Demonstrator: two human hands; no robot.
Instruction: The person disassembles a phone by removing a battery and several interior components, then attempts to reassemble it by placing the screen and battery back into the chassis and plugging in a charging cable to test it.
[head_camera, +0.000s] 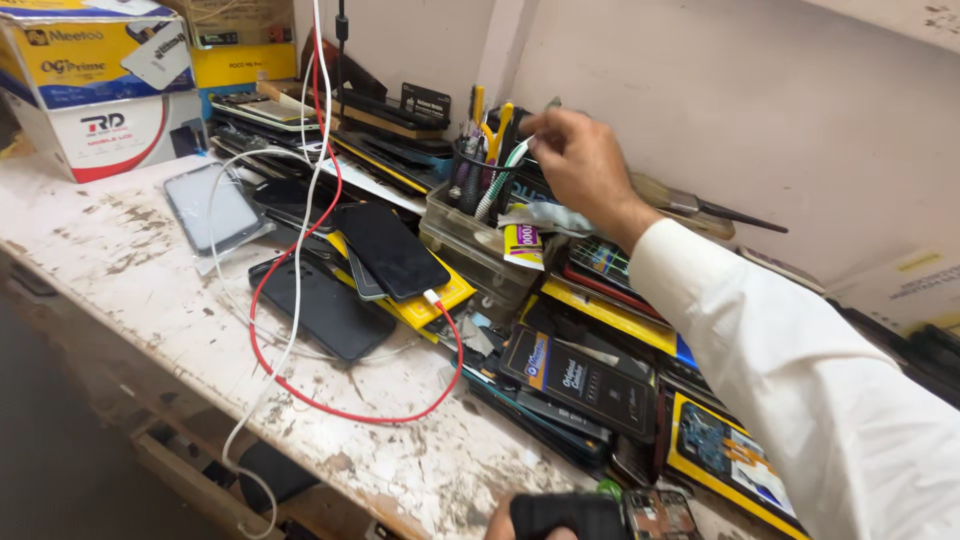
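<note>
Tool cup: black mesh pen-holder (478, 172) standing at the back of the desk, against the wall, packed with upright handles, so each tool can be pulled out by its top.
Tool in hand: thin green-and-white handled tool (514, 155), its lower end down among the others in the cup, its top pinched at the rim.
Right hand: right hand (580, 165) reached forward over the clutter, white sleeve (800, 380) stretched across the frame; fingers (535, 125) closed together on the tool's upper end, thumb against forefinger, a light pinch suited to a slim shaft.
Left hand: left hand (520, 522) at the bottom edge, mostly cut off; it grips a black phone-like device (570, 517), held low and close to the body; how the fingers wrap it cannot be told.
Under the cup: clear plastic parts boxes (470, 240), stacked, lifting the cup above the pile.
Beside it: dark phones (385, 250) lying face up on yellow packets, one with a white plug in it.
Cables: red cable (300, 395) looping over the desk edge, white cable (290, 330) hanging alongside.
Right of the cup: flat spare-part packets (585, 380), overlapped like tiles.
Desk: worn, paint-chipped white desk (120, 250), cardboard cartons (95, 90) at its far left corner.
</note>
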